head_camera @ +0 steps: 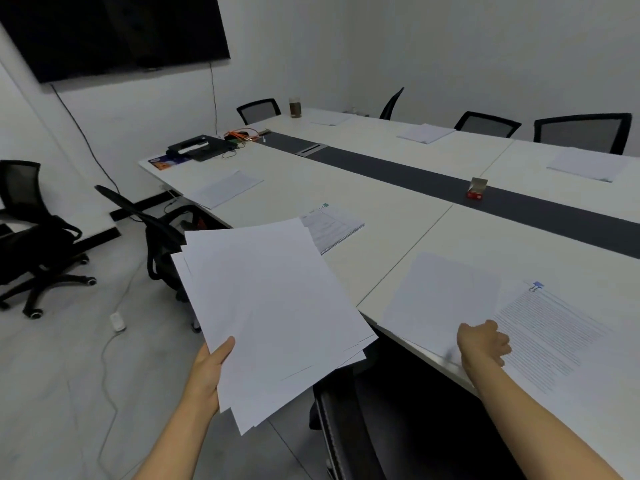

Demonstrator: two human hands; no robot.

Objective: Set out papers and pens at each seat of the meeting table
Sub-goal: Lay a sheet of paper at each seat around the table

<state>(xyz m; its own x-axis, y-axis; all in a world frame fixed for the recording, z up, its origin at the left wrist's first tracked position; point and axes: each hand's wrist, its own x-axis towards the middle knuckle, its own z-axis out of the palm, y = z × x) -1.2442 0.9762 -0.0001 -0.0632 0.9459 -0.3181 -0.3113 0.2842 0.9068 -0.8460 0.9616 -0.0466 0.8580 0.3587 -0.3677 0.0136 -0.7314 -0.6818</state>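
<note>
My left hand [211,368] grips a loose stack of blank white papers [273,313] by its lower left corner, held in the air off the near edge of the white meeting table [398,209]. My right hand [483,342] pinches the near edge of blank sheets [440,299] lying on the table at the nearest seat. Beside them lies a printed document with a blue binder clip [554,337]. A clipped document with a green clip [332,225] and blank papers [225,188] lie at seats further left. More papers [425,133] [587,163] lie at the far side. No pens are visible.
Black office chairs stand around the table: one [159,233] at the near left, one [349,420] below me, another [31,230] apart on the left, several [581,131] at the far side. A small red box [476,190] sits on the dark centre strip. A device with cables [199,148] and a cup [295,107] are at the far end.
</note>
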